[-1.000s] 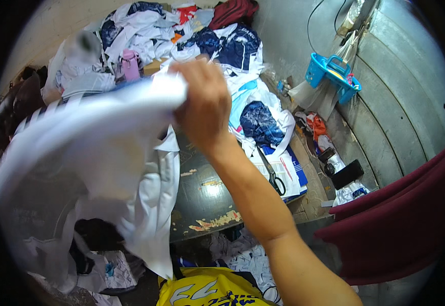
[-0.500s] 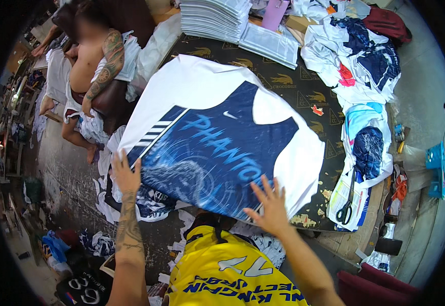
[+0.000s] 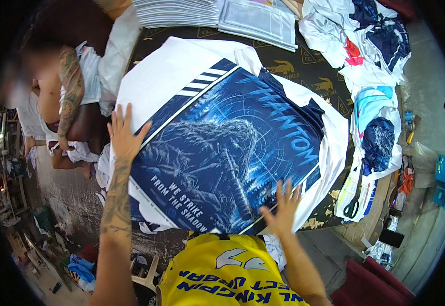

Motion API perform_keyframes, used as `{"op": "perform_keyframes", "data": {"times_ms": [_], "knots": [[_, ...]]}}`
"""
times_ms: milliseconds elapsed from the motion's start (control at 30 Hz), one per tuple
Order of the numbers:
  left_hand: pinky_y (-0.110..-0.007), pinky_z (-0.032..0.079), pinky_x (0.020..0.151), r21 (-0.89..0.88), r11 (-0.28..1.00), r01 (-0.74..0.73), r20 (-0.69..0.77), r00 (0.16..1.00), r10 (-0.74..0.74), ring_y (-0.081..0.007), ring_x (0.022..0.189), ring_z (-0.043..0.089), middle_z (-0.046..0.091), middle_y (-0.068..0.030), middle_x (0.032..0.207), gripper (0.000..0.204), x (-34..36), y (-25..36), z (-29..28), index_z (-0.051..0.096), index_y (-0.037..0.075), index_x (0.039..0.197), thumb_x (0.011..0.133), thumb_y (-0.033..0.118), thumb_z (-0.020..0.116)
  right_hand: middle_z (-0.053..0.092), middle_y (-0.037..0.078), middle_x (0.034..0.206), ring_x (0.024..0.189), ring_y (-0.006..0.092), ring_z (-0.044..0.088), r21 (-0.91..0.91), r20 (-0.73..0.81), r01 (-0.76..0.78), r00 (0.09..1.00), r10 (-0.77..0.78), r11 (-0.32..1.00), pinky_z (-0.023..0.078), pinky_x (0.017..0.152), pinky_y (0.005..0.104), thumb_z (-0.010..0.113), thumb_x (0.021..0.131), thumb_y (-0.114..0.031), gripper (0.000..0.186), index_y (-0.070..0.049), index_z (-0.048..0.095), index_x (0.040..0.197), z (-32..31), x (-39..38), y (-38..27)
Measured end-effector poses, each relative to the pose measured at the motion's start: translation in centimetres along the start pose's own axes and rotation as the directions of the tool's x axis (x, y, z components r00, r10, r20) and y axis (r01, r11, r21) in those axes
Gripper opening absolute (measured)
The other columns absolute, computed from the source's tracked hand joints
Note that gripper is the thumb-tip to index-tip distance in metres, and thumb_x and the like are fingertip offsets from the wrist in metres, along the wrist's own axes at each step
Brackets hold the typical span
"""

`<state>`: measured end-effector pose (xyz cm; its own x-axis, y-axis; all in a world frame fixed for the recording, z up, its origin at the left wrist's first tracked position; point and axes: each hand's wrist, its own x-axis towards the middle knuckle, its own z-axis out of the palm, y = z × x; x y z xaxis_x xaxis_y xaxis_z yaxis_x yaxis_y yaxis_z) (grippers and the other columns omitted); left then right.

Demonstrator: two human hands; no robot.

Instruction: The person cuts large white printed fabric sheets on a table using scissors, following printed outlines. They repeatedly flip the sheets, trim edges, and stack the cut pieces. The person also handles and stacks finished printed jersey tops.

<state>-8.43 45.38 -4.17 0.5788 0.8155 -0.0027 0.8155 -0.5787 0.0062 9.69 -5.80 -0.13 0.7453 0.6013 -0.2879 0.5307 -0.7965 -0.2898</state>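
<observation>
Left hand [image 3: 125, 136] and right hand [image 3: 282, 210], spread open, grasping nothing, rest on printed cloth [image 3: 212, 145] mid-frame, apparently keeping it flat.

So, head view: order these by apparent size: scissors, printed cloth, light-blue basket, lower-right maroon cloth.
1. Printed cloth
2. Maroon cloth, partly cut off by the view's rim
3. Light-blue basket and scissors: similar length, so unranked
</observation>
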Motion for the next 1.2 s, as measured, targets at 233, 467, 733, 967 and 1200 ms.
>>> {"op": "perform_keyframes", "data": {"times_ms": [233, 467, 733, 967, 1200], "knots": [[-0.066, 0.019, 0.129, -0.003, 0.990, -0.139, -0.325, 0.937, 0.130, -0.0438, 0.163, 0.024, 0.026, -0.0176, 0.178, 0.102, 17.3, 5.8, 5.9, 0.032, 0.026, 0.172, 0.092, 0.086, 0.055, 0.024, 0.014, 0.179, 0.161, 0.0526, 0.017, -0.286, -0.180, 0.070, 0.976, -0.125, 0.956, 0.010, 0.127, 0.0718, 0.061, 0.089, -0.080, 0.100, -0.026, 0.037, 0.171, -1.2, 13.1, 5.9], [-0.070, 0.016, 0.127, -0.162, 0.983, -0.091, -0.215, 0.975, 0.055, -0.0382, 0.164, 0.025, 0.032, -0.0169, 0.176, 0.095, 14.8, 11.2, 4.4, 0.036, 0.025, 0.170, 0.096, 0.083, 0.050, 0.032, 0.013, 0.176, 0.159, 0.0556, 0.022, -0.185, -0.296, 0.253, 0.907, -0.299, 0.950, 0.025, 0.123, 0.0749, 0.076, 0.093, -0.057, 0.087, -0.028, 0.041, 0.168, -10.1, 14.1, 9.2], [-0.075, 0.008, 0.126, -0.425, 0.887, -0.181, -0.208, 0.973, 0.099, -0.0417, 0.166, 0.013, 0.017, -0.0220, 0.179, 0.091, -25.8, 16.4, 3.3, 0.028, 0.020, 0.173, 0.100, 0.060, 0.066, 0.041, 0.034, 0.163, 0.150, 0.0515, 0.041, 0.248, -0.310, -0.521, 0.756, 0.577, 0.817, 0.039, 0.122, 0.0515, 0.069, 0.102, -0.028, 0.070, 0.006, 0.043, 0.158, -8.4, -10.0, 31.2], [-0.060, 0.034, 0.119, -0.633, 0.460, -0.622, 0.194, 0.448, 0.873, -0.0383, 0.143, 0.046, 0.053, -0.0182, 0.150, 0.057, -38.5, 31.8, -2.5, 0.070, 0.016, 0.131, 0.078, 0.030, 0.087, 0.065, 0.031, 0.126, 0.118, 0.0487, 0.064, -0.003, -0.221, -0.331, 0.921, 0.322, 0.944, 0.053, 0.101, 0.0524, 0.076, 0.092, -0.021, 0.051, 0.005, 0.059, 0.132, -10.5, -7.8, 39.7], [-0.045, 0.053, 0.090, -0.801, 0.517, -0.302, 0.031, 0.841, 0.541, -0.0328, 0.102, 0.065, 0.070, -0.0104, 0.095, 0.008, -40.9, 30.7, -3.8, 0.074, 0.002, 0.097, 0.094, 0.010, 0.074, 0.065, 0.002, 0.090, 0.089, 0.0181, 0.066, 0.711, 0.326, -0.304, 0.941, 0.086, 0.634, 0.054, 0.081, 0.0337, 0.073, 0.103, -0.034, 0.028, -0.007, 0.066, 0.102, -13.7, -17.0, 38.0]]}}
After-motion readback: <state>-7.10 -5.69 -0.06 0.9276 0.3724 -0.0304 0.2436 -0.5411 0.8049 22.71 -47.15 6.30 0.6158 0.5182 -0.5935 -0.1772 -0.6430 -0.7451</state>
